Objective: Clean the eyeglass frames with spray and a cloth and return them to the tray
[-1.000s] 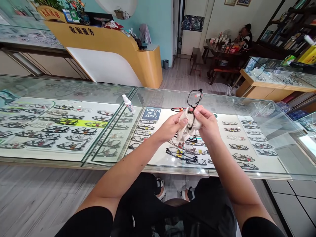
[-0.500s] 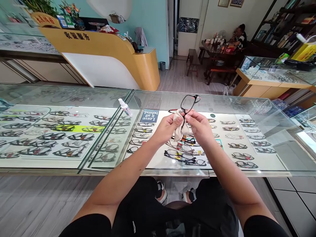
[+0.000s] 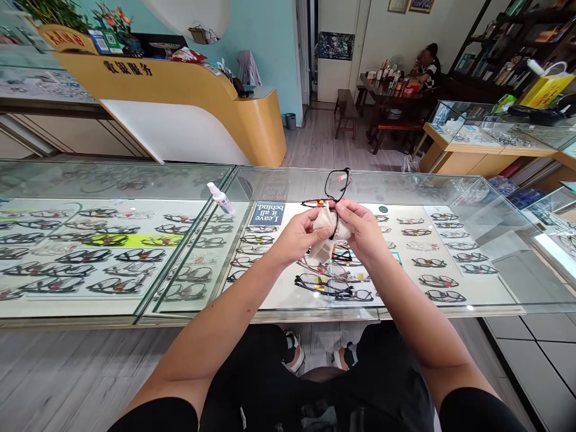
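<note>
My left hand (image 3: 300,236) is closed on a pale cloth (image 3: 323,243), which is folded against the lower part of a pair of dark-framed glasses (image 3: 337,184). My right hand (image 3: 362,231) pinches the same glasses from the right, its fingers close to the cloth. One lens stands up above both hands; the other is hidden by cloth and fingers. Under the hands is the glass counter (image 3: 270,300), where several glasses, among them a dark pair (image 3: 323,285), lie. A white bottle (image 3: 220,198) leans at an angle in view to the left of the hands.
Rows of glasses (image 3: 112,255) fill the display at left, and more (image 3: 429,262) lie at right. A blue sign (image 3: 267,213) sits behind my left wrist. Beyond are a yellow reception desk (image 3: 265,126), a bench (image 3: 346,108) and a seated person (image 3: 429,67) at a table.
The glasses have turned slightly in my hands, and the cloth now bunches wider across the lower part. The whole view has shifted a little.
</note>
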### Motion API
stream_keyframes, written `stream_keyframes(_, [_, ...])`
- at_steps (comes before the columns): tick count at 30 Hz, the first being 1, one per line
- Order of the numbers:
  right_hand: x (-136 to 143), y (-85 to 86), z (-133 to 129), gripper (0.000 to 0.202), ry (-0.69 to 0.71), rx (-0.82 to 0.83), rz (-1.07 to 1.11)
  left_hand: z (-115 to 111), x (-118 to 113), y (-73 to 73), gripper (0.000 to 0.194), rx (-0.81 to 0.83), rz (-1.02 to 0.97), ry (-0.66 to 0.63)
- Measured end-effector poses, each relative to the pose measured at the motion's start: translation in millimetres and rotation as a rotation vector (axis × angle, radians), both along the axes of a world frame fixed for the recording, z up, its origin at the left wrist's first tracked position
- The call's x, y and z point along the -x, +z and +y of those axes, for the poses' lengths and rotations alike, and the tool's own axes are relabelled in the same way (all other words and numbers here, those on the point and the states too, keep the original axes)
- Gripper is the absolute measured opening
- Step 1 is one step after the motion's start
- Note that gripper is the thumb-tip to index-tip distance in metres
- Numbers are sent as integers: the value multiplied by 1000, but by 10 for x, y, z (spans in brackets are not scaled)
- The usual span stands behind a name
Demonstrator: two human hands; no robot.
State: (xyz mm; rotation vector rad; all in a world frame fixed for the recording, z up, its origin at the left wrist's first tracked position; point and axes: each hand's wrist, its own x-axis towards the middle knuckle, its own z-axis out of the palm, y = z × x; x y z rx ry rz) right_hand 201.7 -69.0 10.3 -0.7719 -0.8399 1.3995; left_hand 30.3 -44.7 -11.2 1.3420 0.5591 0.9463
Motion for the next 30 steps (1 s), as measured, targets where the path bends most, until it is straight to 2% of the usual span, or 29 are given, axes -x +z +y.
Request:
stream_keyframes(6, [40, -45, -5, 35, 70, -42, -54, -24, -66, -43, 67, 38, 18, 178])
stream_keyframes(9, [35, -51, 1, 36, 67, -35, -56, -50, -93, -34, 64, 25, 10, 216])
stream_keyframes(13, [-95, 22, 13, 37, -3, -25, 23, -24, -72, 1, 62, 56, -33, 214])
stream_keyframes(16, [-245, 94, 22, 34, -67, -48, 98, 18, -5, 17, 59, 20, -58, 284])
stream_keyframes(20, [-324, 127, 9, 28, -77, -16, 118, -9, 70, -11, 46, -313, 66, 503])
stream_keyframes(22, [-296, 119, -9, 27, -53, 15, 96, -49, 81, -44, 42, -511, 178, 550])
stream_keyframes(25, [-235, 105, -38, 29, 8, 62, 84, -81, 73, -90, 47, -813, 266, 529])
stream_keyframes(30, [-196, 86, -54, 31, 50, 133, 131, -18, 35, -112, 61, -1274, 263, 458])
